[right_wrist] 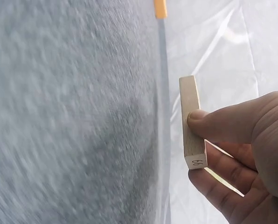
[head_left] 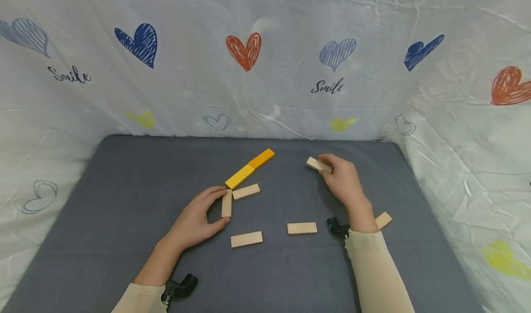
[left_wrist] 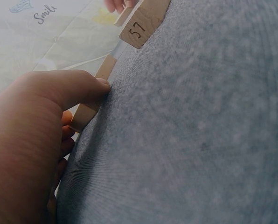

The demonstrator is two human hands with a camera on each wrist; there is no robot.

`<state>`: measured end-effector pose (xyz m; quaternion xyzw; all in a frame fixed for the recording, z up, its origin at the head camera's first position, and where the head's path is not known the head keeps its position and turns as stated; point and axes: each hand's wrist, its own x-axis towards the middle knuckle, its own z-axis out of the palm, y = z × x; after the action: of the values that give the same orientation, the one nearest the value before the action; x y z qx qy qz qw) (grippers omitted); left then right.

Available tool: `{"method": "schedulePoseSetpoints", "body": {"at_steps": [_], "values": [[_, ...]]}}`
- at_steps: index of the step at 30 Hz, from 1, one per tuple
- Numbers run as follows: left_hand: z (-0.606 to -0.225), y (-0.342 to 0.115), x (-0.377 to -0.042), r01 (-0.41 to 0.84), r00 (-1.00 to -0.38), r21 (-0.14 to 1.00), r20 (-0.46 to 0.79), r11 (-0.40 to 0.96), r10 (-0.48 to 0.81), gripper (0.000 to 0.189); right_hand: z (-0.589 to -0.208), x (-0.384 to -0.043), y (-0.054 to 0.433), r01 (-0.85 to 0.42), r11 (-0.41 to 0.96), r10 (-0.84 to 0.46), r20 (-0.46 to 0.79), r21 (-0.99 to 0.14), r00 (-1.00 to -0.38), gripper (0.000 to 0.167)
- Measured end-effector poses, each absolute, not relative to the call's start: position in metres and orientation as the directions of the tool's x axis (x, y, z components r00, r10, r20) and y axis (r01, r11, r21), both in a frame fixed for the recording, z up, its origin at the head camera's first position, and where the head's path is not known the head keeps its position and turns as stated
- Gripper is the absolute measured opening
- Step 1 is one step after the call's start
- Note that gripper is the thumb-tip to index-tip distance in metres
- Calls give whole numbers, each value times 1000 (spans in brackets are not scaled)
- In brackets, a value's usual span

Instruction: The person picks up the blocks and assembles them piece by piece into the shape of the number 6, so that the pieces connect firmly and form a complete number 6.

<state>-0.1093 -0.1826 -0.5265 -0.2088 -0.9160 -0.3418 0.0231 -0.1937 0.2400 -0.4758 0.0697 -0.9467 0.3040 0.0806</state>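
My left hand spans a plain wooden block lying on the grey cloth. The thumb is at its near end and the fingertips at its far end. A yellow block and an orange block form a slanted line beyond it. Another plain block angles off close to its right side. Farther right, my right hand pinches a pale wooden block between thumb and fingers, raised off the cloth. Digits resembling 66 mark its end in the right wrist view.
Two loose blocks lie nearer, one left and one right. A further block is partly hidden behind the right forearm. The grey tabletop ends at a white curtain with printed hearts.
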Motion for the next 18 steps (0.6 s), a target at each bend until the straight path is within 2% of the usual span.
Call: {"method": "schedulePoseSetpoints", "body": {"at_steps": [18], "values": [[-530, -183, -110, 392, -915, 617, 182, 683, 361, 75, -475, -184, 219, -235, 790, -174, 159, -567, -972, 44]]}}
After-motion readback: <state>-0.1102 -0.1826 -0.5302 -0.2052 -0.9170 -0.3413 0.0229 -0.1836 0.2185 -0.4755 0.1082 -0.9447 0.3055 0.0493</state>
